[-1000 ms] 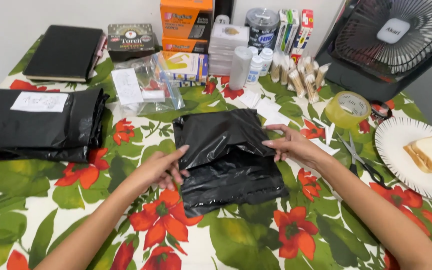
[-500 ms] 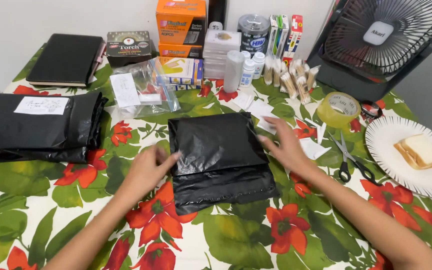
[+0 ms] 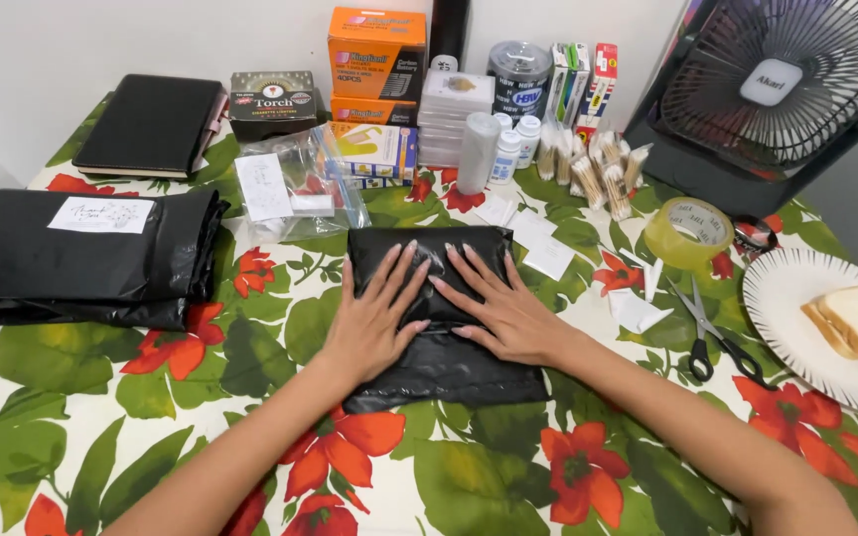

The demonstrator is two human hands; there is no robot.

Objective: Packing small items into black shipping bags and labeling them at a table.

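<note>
You pressed your left hand [image 3: 374, 323] and right hand [image 3: 503, 308], fingers spread flat, on the black plastic bag [image 3: 439, 372] at the frame's centre. You seemed to be flattening its fold; both palms gripped nothing.

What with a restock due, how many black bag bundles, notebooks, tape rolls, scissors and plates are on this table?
Black bag bundles: 2, centre bundle and left bundle
Black notebook: 1
Tape roll: 1
Scissors: 1
Plate: 1
Total: 6
</note>
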